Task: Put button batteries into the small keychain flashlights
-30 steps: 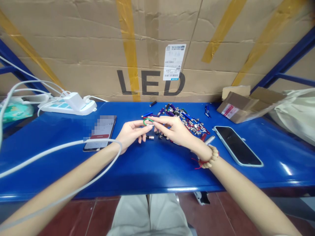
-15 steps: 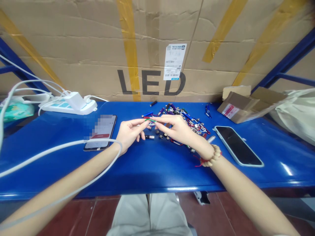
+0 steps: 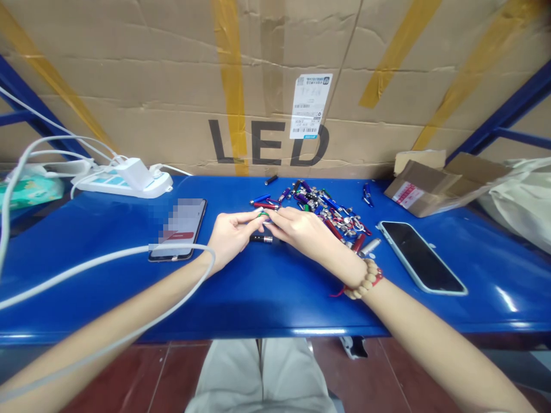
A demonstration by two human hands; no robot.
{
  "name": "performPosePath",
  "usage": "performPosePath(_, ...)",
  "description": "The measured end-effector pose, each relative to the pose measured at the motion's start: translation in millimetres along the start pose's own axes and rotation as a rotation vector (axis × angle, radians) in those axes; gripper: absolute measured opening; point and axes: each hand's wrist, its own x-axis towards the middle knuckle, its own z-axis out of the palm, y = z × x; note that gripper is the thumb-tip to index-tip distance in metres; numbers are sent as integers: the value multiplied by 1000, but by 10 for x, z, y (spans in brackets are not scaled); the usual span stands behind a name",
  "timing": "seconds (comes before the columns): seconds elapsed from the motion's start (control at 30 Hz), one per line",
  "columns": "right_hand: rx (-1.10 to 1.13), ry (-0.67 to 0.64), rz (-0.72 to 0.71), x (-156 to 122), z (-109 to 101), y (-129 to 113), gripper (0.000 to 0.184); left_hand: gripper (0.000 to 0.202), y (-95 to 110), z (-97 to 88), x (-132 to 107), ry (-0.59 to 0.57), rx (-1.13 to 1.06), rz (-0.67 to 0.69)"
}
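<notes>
My left hand (image 3: 231, 234) and my right hand (image 3: 299, 230) meet over the blue table (image 3: 275, 287), fingertips pinched together on a small green clip (image 3: 263, 215). A small dark cylinder (image 3: 260, 238) lies on the table just below the fingers. Behind my right hand is a pile of small blue, purple and red keychain lights with clips (image 3: 327, 209). A bead bracelet (image 3: 365, 279) is on my right wrist.
A phone with a lit screen (image 3: 178, 228) lies left of my hands, a dark phone (image 3: 422, 257) to the right. A white power strip (image 3: 129, 179) with cables sits back left; a white cable (image 3: 107, 261) crosses my left arm. An opened carton (image 3: 430, 183) and white bag (image 3: 520, 198) stand right.
Both hands have lowered toward the table with the green clip, and the fingers have closed tighter around it. The view has shifted slightly.
</notes>
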Motion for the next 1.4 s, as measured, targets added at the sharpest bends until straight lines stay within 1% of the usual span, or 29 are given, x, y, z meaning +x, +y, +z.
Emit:
performPosePath(0.1, -24, 3, 0, 10, 27, -15, 32, 25, -11, 1, 8, -20, -5, 21)
performPosePath(0.2, -5, 21, 11, 19, 25, -16, 33, 26, -34, 4, 6, -35, 12, 36)
performPosePath(0.33, 129, 38, 43, 17, 5, 19, 29, 28, -56, 10, 5, -63, -25, 12)
performPosePath(0.4, 187, 58, 77, 10, 1, 43, 28, 33, -53, 9, 12, -104, -55, -1)
performPosePath(0.5, 221, 110, 110, 1, 16, 49, 30, 38, -33, 8, 21, -170, -91, -22)
performPosePath(0.6, 246, 187, 92, 15, 45, -7, 29, 38, -9, 24, 9, -182, -123, -40)
performPosePath(0.7, 248, 276, 104, 48, 38, -48, 29, 35, 0, 51, -24, -233, -87, -98)
performPosePath(0.77, 202, 273, 194, 54, -3, 4, 29, 33, 0, 66, -45, -284, -39, -131)
performPosePath(0.83, 119, 187, 359, 25, -58, 138, 26, 33, -3, 71, -52, -308, -15, -135)
performPosePath(0.93, -13, 31, 638, -74, -120, 393, 23, 37, -9, 57, -34, -269, -58, -125)
performPosePath(1.0, -62, -10, 726, -130, -133, 494, 25, 39, -14, 40, -12, -222, -111, -120)
performPosePath(1.03, -43, -2, 733, -139, -132, 505, 26, 39, -17, 31, -2, -205, -140, -116)
performPosePath(1.07, 16, 24, 701, -134, -127, 487, 27, 38, -19, 20, 7, -195, -170, -112)
performPosePath(1.1, 112, 56, 636, -115, -120, 443, 28, 37, -23, 9, 15, -196, -205, -110)
performPosePath(1.17, 381, 115, 421, -54, -95, 305, 31, 35, -32, -15, 29, -236, -274, -124)
performPosePath(1.2, 507, 118, 302, -20, -79, 226, 31, 34, -38, -27, 35, -268, -306, -139)
performPosePath(1.27, 637, 155, 151, 31, -39, 90, 27, 32, -58, -51, 49, -327, -358, -177)
performPosePath(1.33, 678, 207, 111, 56, -3, 9, 22, 34, -80, -68, 65, -369, -392, -209)
performPosePath(1.4, 684, 248, 134, 61, 16, -18, 17, 42, -92, -75, 78, -395, -403, -224)
